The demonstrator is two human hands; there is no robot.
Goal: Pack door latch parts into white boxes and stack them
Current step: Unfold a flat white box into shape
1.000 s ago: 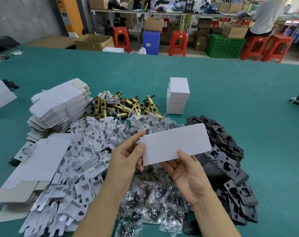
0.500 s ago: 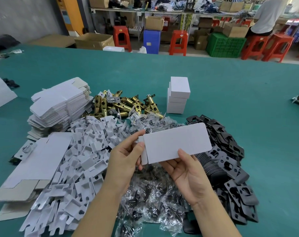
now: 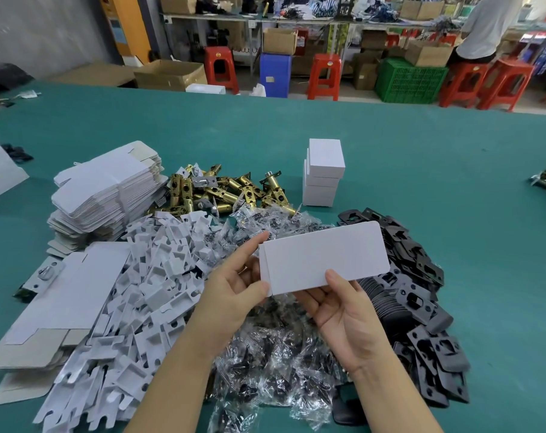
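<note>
Two hands hold one closed white box (image 3: 324, 257) above bagged parts (image 3: 274, 348), left hand (image 3: 234, 295) pinching its left end, right hand (image 3: 343, 314) gripping its near edge, stacked white boxes (image 3: 323, 173) far on green worktop (image 3: 453, 170), brass latches (image 3: 224, 192) left of them

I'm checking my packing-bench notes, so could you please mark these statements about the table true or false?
1. Both hands hold the white box above the parts. True.
2. The stack of finished boxes stands beyond the brass latch bolts' right end. True.
3. The black strike plates lie left of the hands. False: they lie to the right.
4. The flat box blanks are piled at the far right. False: they are at the left.
5. The right hand supports the box from below. True.
</note>
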